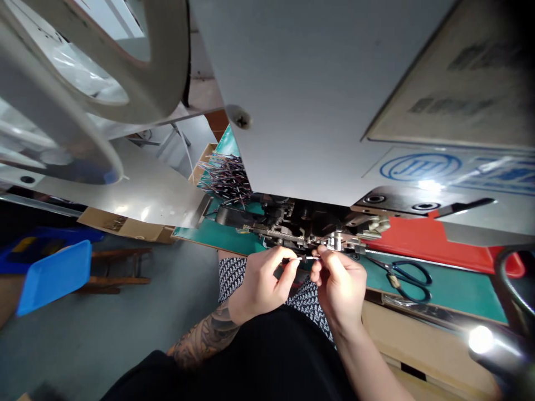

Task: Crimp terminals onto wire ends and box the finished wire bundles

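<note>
My left hand point(267, 278) is closed, thumb and forefinger pinching one end of a thin wire point(308, 258). The other end sits in the closed fingertips of my right hand point(343, 278), so the wire spans the short gap between both hands. Its tips are too small to make out. Just beyond my fingers is the metal tooling point(301, 236) of a machine, under its big grey housing point(301, 100). Whether the wire touches the tooling, I cannot tell.
A pile of short dark wires point(225, 177) lies on the green bench top point(463, 289) at left. To the right are scissors point(401, 278) and a red tray point(422, 242). Large reels point(167, 67) hang upper left; a blue tray point(56, 278) stands lower left.
</note>
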Demonstrator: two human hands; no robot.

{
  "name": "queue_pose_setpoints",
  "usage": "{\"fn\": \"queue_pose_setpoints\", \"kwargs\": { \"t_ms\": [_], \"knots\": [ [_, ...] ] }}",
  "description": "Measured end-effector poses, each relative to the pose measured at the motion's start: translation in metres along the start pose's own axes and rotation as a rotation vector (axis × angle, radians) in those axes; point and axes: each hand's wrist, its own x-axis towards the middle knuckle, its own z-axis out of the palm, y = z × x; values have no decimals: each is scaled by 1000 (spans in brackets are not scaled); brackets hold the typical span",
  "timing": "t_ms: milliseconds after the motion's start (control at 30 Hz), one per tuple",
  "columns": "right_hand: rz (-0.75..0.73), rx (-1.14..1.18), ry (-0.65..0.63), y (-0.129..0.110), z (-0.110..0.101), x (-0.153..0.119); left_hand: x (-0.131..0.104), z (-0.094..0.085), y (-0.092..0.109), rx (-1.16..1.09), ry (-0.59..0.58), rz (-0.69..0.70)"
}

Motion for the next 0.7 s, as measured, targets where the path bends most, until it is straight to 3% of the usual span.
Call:
{"fn": "queue_pose_setpoints", "kwargs": {
  "t_ms": [367,500,600,700],
  "knots": [
    [-6,8,2,4,0,0,3,0,1,40,14,8],
    [-47,-64,-23,6,-6,0,3,-1,-5,104,31,107],
    [-32,-187,-110,-3,-15,1,3,-4,-10,166,26,213],
    [78,-319,-306,-17,-24,3,1,-10,-11,125,-68,198]
  ]
}}
